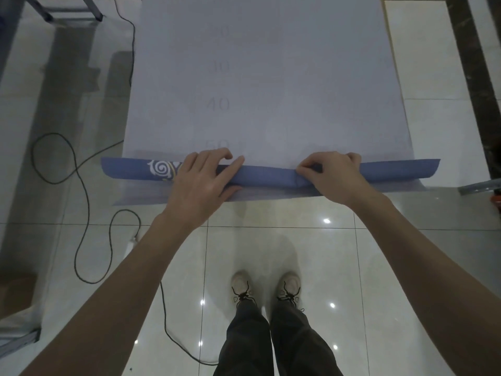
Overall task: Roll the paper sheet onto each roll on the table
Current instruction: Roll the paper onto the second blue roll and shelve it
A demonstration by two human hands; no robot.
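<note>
Hands meet on the blue roll (267,175) at the near edge of the table. The left hand (202,183) lies open and flat across it, palm down, fingers reaching over its far side onto the paper sheet (265,77). The right hand (332,173) is curled, thumb and fingertips pinching the material at the roll's top. Both are about equally close to it, one on each side of its middle.

The roll's long axis runs left to right, straight across in front of the person, so any rolling must go away from the body, toward the far end. A white swirl print (161,168) shows left of the left hand. The pale sheet stretches far from the roll, faint numbers showing through it, and a thin strip of it also lies on the near side, under the roll. Winding looks barely begun.

Below, a black cable (81,185) loops over the tiled floor (406,267) at left.
</note>
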